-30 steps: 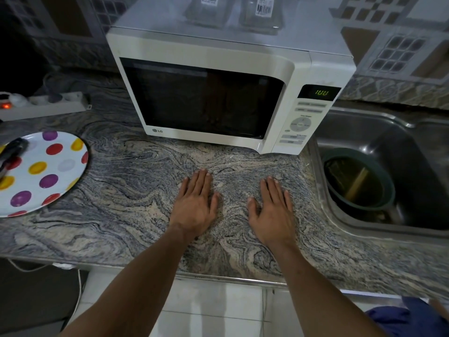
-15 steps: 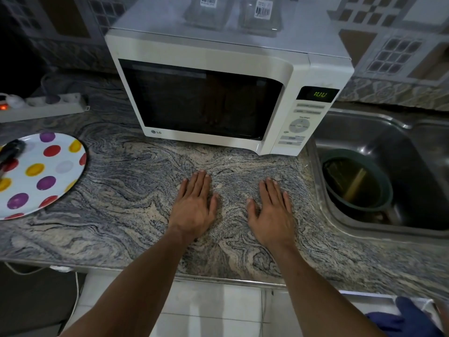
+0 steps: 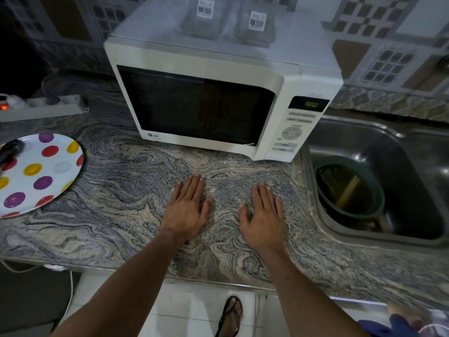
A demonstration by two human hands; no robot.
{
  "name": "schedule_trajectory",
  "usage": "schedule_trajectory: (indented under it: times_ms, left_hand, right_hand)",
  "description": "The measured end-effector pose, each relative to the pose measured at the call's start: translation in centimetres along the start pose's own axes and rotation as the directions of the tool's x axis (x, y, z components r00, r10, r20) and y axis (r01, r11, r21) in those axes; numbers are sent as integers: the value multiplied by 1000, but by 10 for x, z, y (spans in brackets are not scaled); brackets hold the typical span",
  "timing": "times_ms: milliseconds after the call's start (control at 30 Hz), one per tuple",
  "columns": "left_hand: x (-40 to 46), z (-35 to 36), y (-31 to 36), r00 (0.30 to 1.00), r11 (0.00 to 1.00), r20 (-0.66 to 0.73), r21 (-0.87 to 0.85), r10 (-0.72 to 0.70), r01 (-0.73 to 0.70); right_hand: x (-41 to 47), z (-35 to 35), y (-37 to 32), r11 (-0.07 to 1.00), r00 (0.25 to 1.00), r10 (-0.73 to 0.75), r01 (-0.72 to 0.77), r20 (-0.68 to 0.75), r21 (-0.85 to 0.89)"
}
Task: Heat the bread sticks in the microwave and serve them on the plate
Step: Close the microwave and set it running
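Note:
A white microwave [image 3: 218, 59] stands at the back of the marbled granite counter [image 3: 121, 203], its dark door closed and its green display [image 3: 310, 104] lit. What is inside cannot be made out through the door. A white plate with coloured dots [image 3: 46, 171] lies at the left edge, with a black utensil [image 3: 11, 150] resting on its far side. My left hand [image 3: 188, 210] and my right hand [image 3: 263, 215] rest flat on the counter in front of the microwave, fingers straight, holding nothing. No bread sticks are visible.
A steel sink [image 3: 388, 147] lies to the right with a dark green bowl [image 3: 349, 188] in it. Two clear containers [image 3: 228, 18] sit on top of the microwave. A power strip [image 3: 43, 105] lies at the back left. A sandalled foot [image 3: 230, 317] shows below the counter edge.
Both hands stay flat in the same spot. The view has tilted down slightly, bringing the foot and floor into sight.

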State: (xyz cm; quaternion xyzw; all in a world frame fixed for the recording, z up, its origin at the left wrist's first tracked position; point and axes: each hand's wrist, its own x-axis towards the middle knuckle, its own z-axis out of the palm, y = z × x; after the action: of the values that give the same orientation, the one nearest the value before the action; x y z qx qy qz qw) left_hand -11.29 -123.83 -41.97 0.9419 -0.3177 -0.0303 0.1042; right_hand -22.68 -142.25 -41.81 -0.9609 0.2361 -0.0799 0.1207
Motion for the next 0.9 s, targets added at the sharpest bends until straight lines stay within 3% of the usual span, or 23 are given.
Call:
schedule_trajectory:
  times_ms: [267,367,433,567,667,767,900]
  left_hand:
    - [-1,-4,0,999,996,28,-78,-34,36]
    - [11,-15,2,995,991,43,-97,-85,89]
    - [25,-27,4,990,989,74,-80,-121,127]
    - [59,-63,25,965,986,207,0,-163,167]
    - [81,-83,53,979,981,125,-86,-162,174]
    - [106,-95,86,992,957,-41,-273,-117,102]
    - [137,-117,122,992,864,-99,-504,-72,12]
  right_hand:
    - [11,-16,13,990,999,-6,0,47,141]
    - [35,-28,37,949,996,-57,31,74,315]
    - [52,-39,50,901,991,-33,-26,128,434]
    - [77,-56,68,832,964,122,-230,236,505]
    - [94,-72,76,781,948,224,-313,226,540]
    - [114,-94,82,838,947,280,-321,158,441]
    - [137,-110,81,917,961,234,-268,147,296]
